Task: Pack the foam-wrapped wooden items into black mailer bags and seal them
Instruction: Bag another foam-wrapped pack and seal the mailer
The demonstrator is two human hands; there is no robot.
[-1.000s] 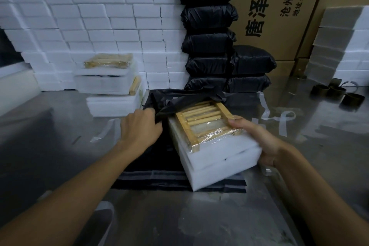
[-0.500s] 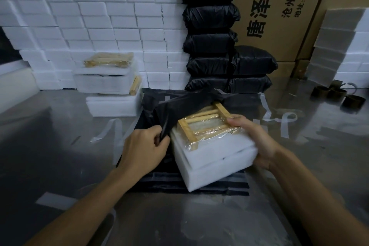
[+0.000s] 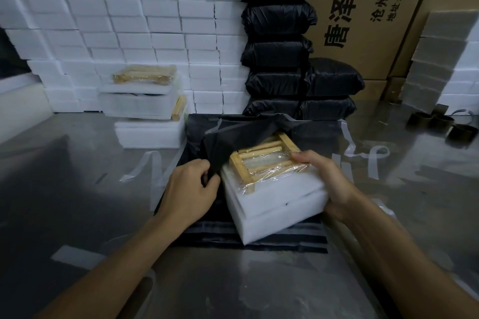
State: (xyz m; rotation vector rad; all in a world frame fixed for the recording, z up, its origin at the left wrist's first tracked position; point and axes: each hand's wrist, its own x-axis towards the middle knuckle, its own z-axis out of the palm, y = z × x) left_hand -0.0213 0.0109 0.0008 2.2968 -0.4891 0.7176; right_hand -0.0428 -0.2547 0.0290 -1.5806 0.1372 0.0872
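- The step in hand looks like sliding the bundle (image 3: 274, 197) — white foam blocks with a film-wrapped wooden rack (image 3: 267, 160) on top — into the open bag (image 3: 241, 142) lying flat on the counter (image 3: 77, 189).
- The left hand (image 3: 191, 189) pinches the bag's upper lip, fingers curled tight on the black film just beside the bundle's left corner.
- The right hand (image 3: 324, 179) grips the bundle's right side, thumb over the rack's edge and fingers wrapped under the foam.
- The bundle sits tilted on the bag's near end, its far end already under the raised lip, its near end not yet inside.
- To do it well, the left hand should lift the lip high and wide so the foam corners do not snag the thin film.
- The right hand should push along the bag's length, keeping the layers squared; the rack rests loose on top and could slip off if the bundle tips.
- The bag's lower layer may creep away on the smooth counter, so pressing it down with the bundle's weight helps.
- The striped strip (image 3: 259, 233) at the near edge must stay free and flat for sealing.
- Sealed packs (image 3: 280, 52) stand stacked behind, well apart; more bundles (image 3: 142, 101) wait at the left.
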